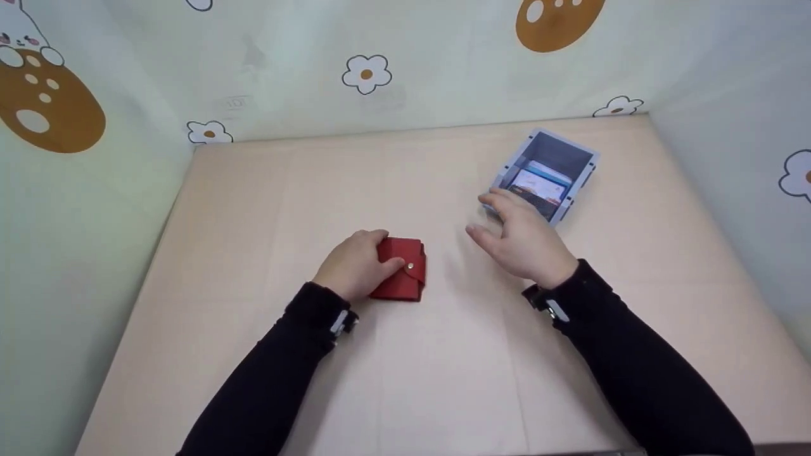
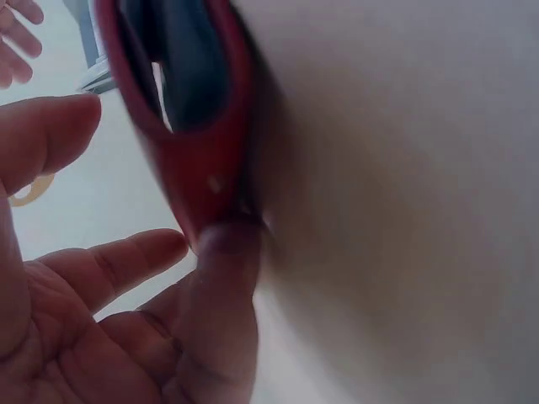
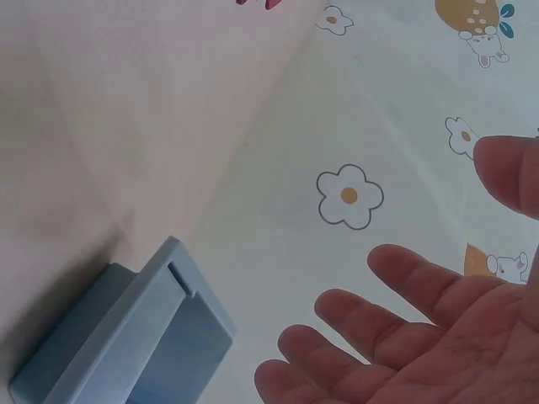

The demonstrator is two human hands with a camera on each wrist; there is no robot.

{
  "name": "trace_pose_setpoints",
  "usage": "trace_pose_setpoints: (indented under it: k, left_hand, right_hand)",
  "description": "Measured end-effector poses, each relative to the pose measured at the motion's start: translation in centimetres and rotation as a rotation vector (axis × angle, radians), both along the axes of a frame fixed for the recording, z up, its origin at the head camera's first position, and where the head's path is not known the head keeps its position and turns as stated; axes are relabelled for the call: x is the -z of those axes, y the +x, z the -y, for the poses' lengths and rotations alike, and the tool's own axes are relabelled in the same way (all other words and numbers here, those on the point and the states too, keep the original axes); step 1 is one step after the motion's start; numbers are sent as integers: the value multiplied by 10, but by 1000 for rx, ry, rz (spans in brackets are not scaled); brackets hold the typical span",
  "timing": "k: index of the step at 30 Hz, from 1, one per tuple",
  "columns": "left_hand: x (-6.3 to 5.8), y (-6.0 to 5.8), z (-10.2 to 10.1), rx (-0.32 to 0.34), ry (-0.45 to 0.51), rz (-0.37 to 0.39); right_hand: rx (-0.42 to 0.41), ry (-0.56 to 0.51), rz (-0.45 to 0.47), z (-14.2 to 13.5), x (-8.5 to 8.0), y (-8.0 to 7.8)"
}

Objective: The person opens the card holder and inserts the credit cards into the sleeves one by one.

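Wallet of red leather or a lookalike [image 1: 403, 285], with a snap strap, lies flat on the worktop [image 1: 285, 190], just left of the middle, directly beside the left hand [image 1: 355, 263]. That hand is by far the nearer one: it comes in over the wallet's left side, so most of the wallet extends rightward from the grip. The shape is close to square; what shows runs slightly longer away from the person, while the strap crosses the right edge, facing away from the left palm. The left grip seems apart rather than clamped: the thumb is above the top face, with a gap visible from the left wrist, and fingertips touch the wallet's edge low down by the worktop.

Farther off to the right sits a grey-blue plastic bin [image 1: 562, 151], its long axis slanting away and rightward. Inside lie flat printed packets [image 1: 537, 183], partly overlapping and too small to read. The right hand [image 1: 523, 240], fingers and thumb apart and holding nothing, hovers at the bin's near-left corner, between wallet and bin; it is the chief obstruction along that line. Black sleeves [image 1: 266, 373] flank the near side. Pale cloth walls [image 1: 298, 95] with printed flowers enclose the worktop behind and at both sides.
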State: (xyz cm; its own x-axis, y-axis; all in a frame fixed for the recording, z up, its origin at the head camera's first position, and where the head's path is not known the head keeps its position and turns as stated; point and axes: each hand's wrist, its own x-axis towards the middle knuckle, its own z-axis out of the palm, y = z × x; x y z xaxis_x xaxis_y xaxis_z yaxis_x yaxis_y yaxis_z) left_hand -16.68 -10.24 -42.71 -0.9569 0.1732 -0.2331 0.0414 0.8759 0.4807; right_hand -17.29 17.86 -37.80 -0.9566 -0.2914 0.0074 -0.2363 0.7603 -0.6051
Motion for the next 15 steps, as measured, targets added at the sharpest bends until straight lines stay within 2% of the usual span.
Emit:
trace_pose_setpoints:
  k: [8, 15]
  left_hand:
    - [2, 3, -19, 55, 12, -6]
    - [0, 4, -34, 125, 33, 2]
  right_hand:
    - [-53, 35, -12, 16, 4, 5]
    - [-177, 169, -34, 30, 14, 7]
